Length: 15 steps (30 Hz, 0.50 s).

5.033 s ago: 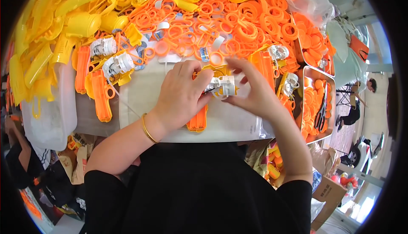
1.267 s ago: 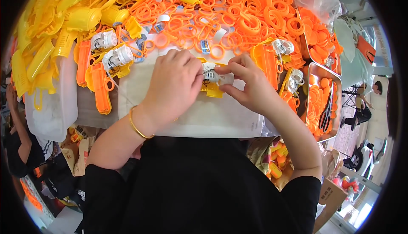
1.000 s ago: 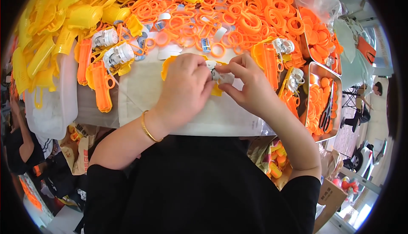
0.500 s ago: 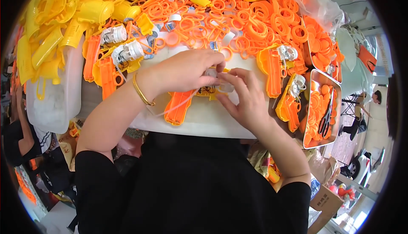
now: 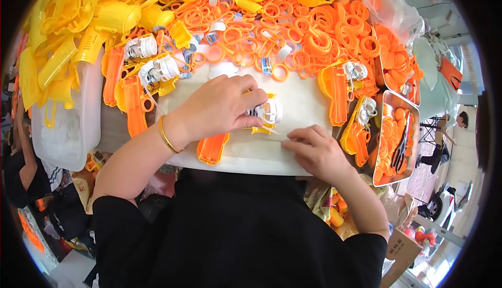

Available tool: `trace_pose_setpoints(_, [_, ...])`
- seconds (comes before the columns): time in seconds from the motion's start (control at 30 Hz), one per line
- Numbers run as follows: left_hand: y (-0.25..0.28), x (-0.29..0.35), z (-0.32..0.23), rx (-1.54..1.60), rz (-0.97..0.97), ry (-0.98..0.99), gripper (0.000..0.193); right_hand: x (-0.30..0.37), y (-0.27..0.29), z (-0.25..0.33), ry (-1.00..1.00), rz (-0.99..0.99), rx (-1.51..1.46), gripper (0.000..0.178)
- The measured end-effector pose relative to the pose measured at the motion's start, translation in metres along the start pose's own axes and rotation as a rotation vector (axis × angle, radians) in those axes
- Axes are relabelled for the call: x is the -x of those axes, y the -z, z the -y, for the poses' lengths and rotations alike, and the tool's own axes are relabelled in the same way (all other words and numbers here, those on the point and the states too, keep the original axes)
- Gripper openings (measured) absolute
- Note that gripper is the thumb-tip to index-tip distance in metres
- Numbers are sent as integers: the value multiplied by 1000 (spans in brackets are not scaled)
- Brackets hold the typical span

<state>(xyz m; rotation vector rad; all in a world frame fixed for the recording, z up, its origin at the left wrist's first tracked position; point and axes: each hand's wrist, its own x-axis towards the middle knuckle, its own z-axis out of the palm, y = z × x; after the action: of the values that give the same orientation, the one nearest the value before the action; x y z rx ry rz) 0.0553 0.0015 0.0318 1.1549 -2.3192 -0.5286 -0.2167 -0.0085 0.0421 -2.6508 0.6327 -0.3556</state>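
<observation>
Under my left hand (image 5: 225,105) lies a toy gun half-shell with an orange handle (image 5: 213,148) and a yellow body. Thumb and fingers of that hand close on the white round motor unit (image 5: 272,111) seated in the yellow part; dark wires show beside it. A short, thin pale end sticks out below the unit. To the right, my right hand (image 5: 318,149) is low over the white tabletop (image 5: 261,154), apart from the toy gun. Its fingers are bent and drawn together; anything between the tips is hidden.
Similar toy gun halves with white units lie left (image 5: 137,99) and right (image 5: 334,92). Orange rings (image 5: 319,39) and yellow shells (image 5: 117,16) pile up behind. A metal tray (image 5: 377,177) at right holds orange discs and black scissors (image 5: 400,154). A translucent bin (image 5: 68,136) stands left.
My right hand has left the toy gun, moving right and toward me. My left hand now grips the white unit, which shows more. The long pale strip over the handle no longer shows.
</observation>
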Motion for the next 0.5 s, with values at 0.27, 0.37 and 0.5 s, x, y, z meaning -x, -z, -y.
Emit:
trace_pose_setpoints(0.27, [-10,-13,-7,-126,-167,101,36,-129,13,-49,-256,-216,-55,20])
trace_pose_setpoints(0.37, [-5,-19,6,-115,-172,154,36,-173,-8,-94,-131,-283,314,18])
trace_pose_setpoints(0.5, [12,-17,18,-139,-111,211,34,-224,-11,-87,-163,-234,325,16])
